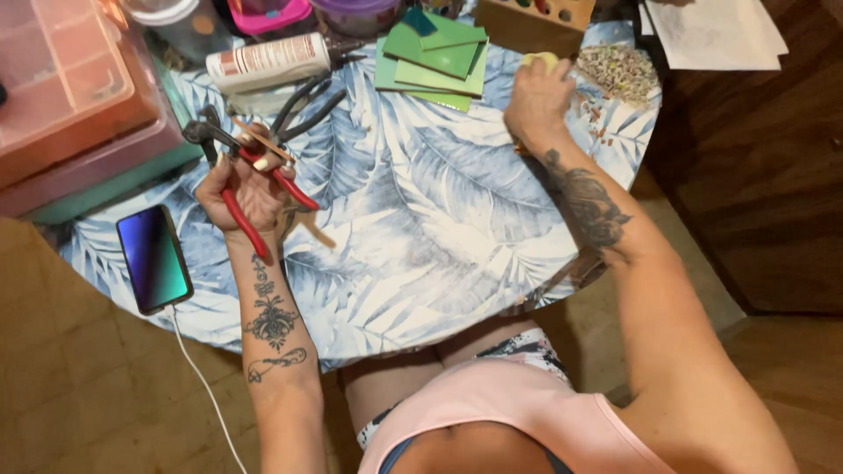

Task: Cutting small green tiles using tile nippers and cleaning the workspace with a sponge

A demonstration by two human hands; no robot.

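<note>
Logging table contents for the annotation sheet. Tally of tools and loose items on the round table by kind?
Red-handled nippers, in left hand: 1
Dark-handled pliers: 1
Glue tube: 1
Phone: 1
Green tile stack: 1
Pile of chips: 1
Yellow piece, under right hand: 1
Total: 7

There is one view only, from a camera worn on the person's head. It looks steeply down, almost straight, over the chest and lap onto the round bench (421, 219) with its leaf-print cover. It sits close: both forearms run up from the bottom edge, the left hand (250, 189) at left of centre and the right hand (537, 98) reaching toward the top. The far rim of the bench is cut off by the upper edge; tiled floor (88, 386) shows at lower left and lower right.
</note>
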